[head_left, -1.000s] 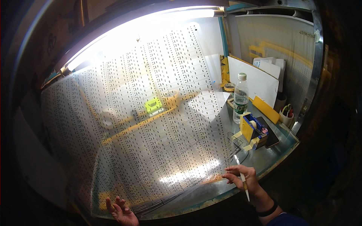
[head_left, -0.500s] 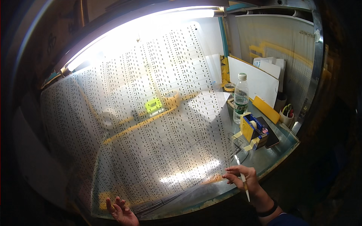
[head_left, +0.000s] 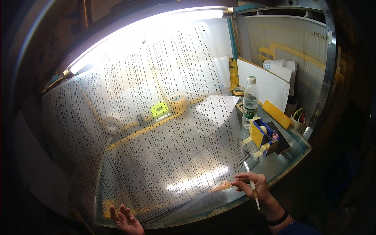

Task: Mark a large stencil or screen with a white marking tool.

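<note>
A large see-through sheet point(head_left: 164, 145) covered in rows of small black marks stretches before me, rising from the glass table toward the bright lamp. My right hand point(head_left: 254, 186) is at its lower right edge, closed around a slim white pen point(head_left: 252, 180) that slants between the fingers. The thumb and index fingertips point toward the sheet's edge; whether they touch it I cannot tell. At the lower left, beside the sheet's near corner, my left hand point(head_left: 126, 222) has its fingers apart with nothing in them.
A blue and yellow tape dispenser point(head_left: 263, 135) stands right of the sheet, over a dark flat object point(head_left: 282, 143). Behind it are a clear bottle point(head_left: 250, 102), a yellow block point(head_left: 276, 114) and a cup with tools point(head_left: 297, 122). A lit tube lamp point(head_left: 196, 15) spans the top.
</note>
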The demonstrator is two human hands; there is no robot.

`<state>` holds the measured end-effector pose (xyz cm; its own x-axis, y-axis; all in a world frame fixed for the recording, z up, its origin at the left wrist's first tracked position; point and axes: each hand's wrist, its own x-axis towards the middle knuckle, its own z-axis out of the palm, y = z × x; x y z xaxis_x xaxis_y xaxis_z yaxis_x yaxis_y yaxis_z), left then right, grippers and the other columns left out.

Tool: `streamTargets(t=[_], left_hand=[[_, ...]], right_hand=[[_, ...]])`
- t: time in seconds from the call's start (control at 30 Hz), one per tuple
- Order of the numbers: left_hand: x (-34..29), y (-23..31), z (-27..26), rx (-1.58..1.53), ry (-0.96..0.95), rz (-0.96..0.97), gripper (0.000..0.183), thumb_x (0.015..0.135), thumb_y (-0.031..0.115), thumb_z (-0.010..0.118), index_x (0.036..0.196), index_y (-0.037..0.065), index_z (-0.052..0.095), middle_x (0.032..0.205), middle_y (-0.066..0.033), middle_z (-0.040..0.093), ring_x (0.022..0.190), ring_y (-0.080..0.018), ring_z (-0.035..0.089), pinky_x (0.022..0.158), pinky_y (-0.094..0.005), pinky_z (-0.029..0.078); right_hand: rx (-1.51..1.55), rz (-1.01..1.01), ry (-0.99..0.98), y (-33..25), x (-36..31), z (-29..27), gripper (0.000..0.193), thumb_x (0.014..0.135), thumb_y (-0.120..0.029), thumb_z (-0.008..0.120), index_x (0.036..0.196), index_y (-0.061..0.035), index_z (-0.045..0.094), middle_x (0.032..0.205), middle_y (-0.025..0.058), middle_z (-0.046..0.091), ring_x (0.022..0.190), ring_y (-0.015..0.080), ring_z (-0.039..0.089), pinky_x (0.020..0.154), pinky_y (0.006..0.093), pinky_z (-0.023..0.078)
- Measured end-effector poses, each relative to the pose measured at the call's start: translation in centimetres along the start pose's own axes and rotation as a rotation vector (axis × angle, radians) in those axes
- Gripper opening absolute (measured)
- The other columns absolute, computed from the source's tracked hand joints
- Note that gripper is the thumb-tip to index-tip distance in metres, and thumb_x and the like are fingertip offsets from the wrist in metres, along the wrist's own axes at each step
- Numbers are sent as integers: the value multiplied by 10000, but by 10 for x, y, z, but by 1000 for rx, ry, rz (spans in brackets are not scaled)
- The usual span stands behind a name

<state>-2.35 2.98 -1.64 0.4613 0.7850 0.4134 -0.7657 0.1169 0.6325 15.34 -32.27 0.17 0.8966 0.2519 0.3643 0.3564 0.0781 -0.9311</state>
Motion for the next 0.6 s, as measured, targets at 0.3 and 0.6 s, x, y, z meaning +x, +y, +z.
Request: streamTargets(t=[0.3, 0.6], left_hand=[[0, 0, 0, 9, 5, 3, 289, 913, 95, 477, 1197, 104, 528, 1073, -165, 614, 880, -213, 635, 548, -196, 453], [0, 0, 1, 23, 6, 6, 293, 909, 96, 486, 1199, 104, 527, 1067, -161, 618, 878, -209, 637, 543, -191, 454]], right_hand=[[3, -9, -3, 3, 0, -1, 187, 779, -28, 667, 953, 30, 631, 727, 90, 662, 606, 93, 621, 544, 197, 499], [8, 2, 3, 0, 0, 0, 184, 777, -30, 671, 948, 29, 634, 723, 89, 660, 608, 96, 623, 541, 200, 500]])
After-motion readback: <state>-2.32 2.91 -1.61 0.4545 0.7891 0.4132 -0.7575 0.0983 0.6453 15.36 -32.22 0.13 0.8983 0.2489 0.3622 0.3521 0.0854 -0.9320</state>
